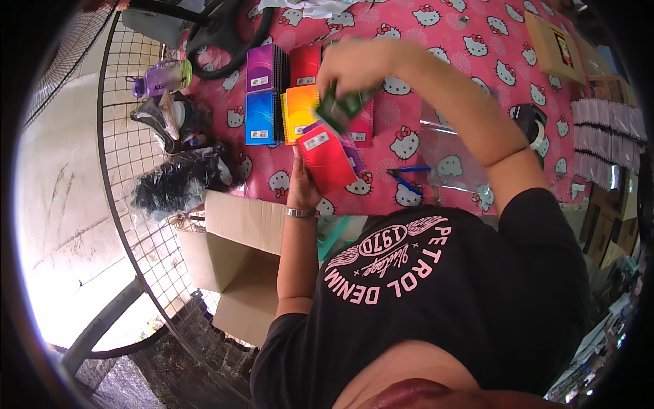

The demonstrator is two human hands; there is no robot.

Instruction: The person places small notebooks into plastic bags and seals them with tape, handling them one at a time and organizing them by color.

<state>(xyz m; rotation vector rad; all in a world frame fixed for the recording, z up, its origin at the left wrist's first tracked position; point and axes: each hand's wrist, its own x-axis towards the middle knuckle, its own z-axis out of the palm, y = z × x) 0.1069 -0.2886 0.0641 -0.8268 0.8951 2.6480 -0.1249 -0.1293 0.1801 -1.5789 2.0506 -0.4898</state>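
Note:
My left hand (304,187) grips a red spiral notebook (330,163) near the table's front edge. A purple notebook (355,155) peeks out from under the red one. Above them, my right hand (355,67) is closed on a dark green notebook (340,109), slightly blurred and tilted. Beyond and beside my hands lie stacks of spiral notebooks: purple (260,68), blue (260,117), yellow (300,109) and red (304,65). A further red notebook (364,131) is partly covered by the green one.
Blue-handled pliers (410,176) and clear plastic sleeves (453,153) lie on the pink patterned tablecloth (436,65). Leftward are a purple bottle (163,78) and plastic-wrapped black items (184,180). An open cardboard box (242,221) stands below the front edge; a tape roll (535,129) sits right.

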